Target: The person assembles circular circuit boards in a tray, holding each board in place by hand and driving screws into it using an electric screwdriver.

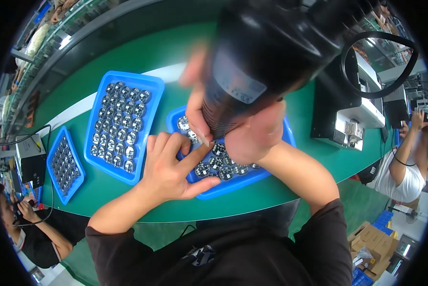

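Note:
My right hand [256, 136] is wrapped round the ribbed lower part of a big black power tool [271, 45], which looks like an electric screwdriver; its tip is hidden from view. Below it lies a blue tray [223, 189] holding small round black-and-silver electronic parts [216, 163]. My left hand [164, 164] reaches over the tray's left edge. Its index finger stretches to the parts just under the tool, the thumb lies apart along the near side, and the other fingers are bent. Nothing shows between finger and thumb. The tool and my right hand cover much of the tray.
A second blue tray [149, 93] with rows of round parts stands to the left, and a smaller blue tray [63, 193] lies beyond it. A black-and-white machine [340, 117] stands at right on the green table [185, 212]. Co-workers sit on both sides.

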Action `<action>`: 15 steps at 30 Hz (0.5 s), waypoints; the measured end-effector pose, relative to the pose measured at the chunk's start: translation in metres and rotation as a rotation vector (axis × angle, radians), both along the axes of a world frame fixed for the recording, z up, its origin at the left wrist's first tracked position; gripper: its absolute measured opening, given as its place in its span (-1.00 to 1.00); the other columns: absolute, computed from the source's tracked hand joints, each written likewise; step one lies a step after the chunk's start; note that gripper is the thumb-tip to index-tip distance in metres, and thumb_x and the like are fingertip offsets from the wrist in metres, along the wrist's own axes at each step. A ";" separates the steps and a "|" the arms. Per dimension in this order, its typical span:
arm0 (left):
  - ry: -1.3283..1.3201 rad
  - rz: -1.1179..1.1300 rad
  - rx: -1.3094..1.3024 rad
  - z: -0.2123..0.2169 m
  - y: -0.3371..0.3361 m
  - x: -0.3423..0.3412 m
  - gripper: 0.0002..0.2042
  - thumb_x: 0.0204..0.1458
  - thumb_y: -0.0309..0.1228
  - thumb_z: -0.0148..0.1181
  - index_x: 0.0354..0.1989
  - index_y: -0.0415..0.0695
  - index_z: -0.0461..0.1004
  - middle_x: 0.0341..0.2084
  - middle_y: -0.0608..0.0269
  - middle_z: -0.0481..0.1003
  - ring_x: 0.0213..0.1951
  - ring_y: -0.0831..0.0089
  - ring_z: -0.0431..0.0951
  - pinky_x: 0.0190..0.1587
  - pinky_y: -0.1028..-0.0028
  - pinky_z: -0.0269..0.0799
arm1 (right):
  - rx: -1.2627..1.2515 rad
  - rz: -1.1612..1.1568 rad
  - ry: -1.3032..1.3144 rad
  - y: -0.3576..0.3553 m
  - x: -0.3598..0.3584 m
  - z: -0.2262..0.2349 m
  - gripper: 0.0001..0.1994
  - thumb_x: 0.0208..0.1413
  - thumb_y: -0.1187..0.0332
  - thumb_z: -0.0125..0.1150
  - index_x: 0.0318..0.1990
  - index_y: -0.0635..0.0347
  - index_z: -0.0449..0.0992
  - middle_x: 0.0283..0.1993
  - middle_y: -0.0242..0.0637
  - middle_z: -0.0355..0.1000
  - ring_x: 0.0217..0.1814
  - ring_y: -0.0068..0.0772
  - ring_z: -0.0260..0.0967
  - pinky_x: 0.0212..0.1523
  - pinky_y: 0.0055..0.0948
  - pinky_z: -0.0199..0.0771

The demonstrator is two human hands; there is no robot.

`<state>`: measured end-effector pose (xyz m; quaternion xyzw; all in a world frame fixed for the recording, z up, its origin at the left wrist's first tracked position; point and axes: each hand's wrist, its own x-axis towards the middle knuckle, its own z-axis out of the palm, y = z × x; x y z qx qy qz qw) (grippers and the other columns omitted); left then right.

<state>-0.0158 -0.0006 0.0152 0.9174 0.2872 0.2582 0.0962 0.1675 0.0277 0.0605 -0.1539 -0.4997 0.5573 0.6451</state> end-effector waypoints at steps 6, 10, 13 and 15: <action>0.016 -0.001 -0.008 0.001 0.000 -0.001 -0.41 -0.19 0.19 0.34 -0.11 -0.02 0.65 -0.44 0.33 0.23 -0.39 0.35 0.21 -0.30 0.33 0.02 | -0.056 0.005 -0.045 0.000 -0.001 -0.004 -0.21 -0.02 -0.25 0.21 0.07 0.37 0.32 -0.33 -0.30 0.41 -0.38 -0.58 0.36 -0.40 -0.59 0.34; -0.007 0.001 0.007 0.001 0.000 0.001 -0.43 -0.19 0.17 0.35 -0.12 -0.02 0.65 -0.45 0.33 0.22 -0.39 0.36 0.21 -0.31 0.33 0.01 | -0.088 0.009 -0.065 -0.003 -0.002 -0.005 -0.16 -0.09 -0.31 0.22 0.05 0.37 0.32 -0.38 -0.32 0.39 -0.44 -0.58 0.34 -0.46 -0.60 0.31; -0.016 0.012 0.018 0.004 -0.002 0.002 -0.46 -0.18 0.15 0.35 -0.14 -0.01 0.65 -0.45 0.33 0.22 -0.39 0.36 0.21 -0.31 0.33 0.01 | -0.113 0.014 -0.086 -0.005 -0.002 -0.006 -0.12 -0.14 -0.36 0.24 0.04 0.36 0.32 -0.43 -0.33 0.38 -0.47 -0.58 0.33 -0.50 -0.61 0.29; -0.004 0.021 0.028 0.004 -0.002 0.003 -0.49 -0.18 0.12 0.36 -0.16 0.00 0.64 -0.45 0.33 0.22 -0.39 0.36 0.22 -0.31 0.33 0.02 | -0.133 0.017 -0.100 -0.007 -0.002 -0.007 -0.09 -0.17 -0.40 0.24 0.03 0.36 0.32 -0.45 -0.34 0.37 -0.50 -0.58 0.32 -0.54 -0.61 0.28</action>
